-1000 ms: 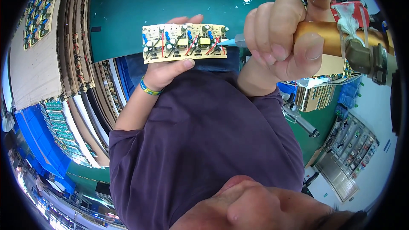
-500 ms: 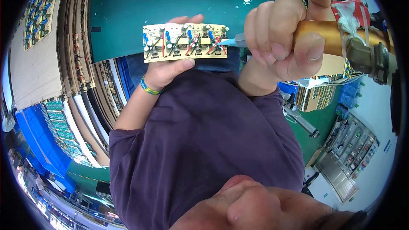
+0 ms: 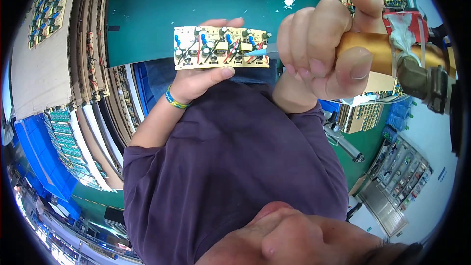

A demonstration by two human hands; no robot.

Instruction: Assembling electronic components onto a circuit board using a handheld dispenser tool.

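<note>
Circuit board [image 3: 216, 48]: left fingers [image 3: 226, 72] pinch it, right fingers [image 3: 319, 34] clasp our golden tool [image 3: 364, 44], tip [image 3: 256, 53] shifted toward nine o'clock, likely another spot.

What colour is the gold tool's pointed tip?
Light blue; the pointed tip shows best in the head view.

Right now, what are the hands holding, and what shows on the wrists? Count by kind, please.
Circuit board, in the left hand: 1
Gold-bodied tool, in the right hand: 1
Wristband: 1
Total: 3
</note>
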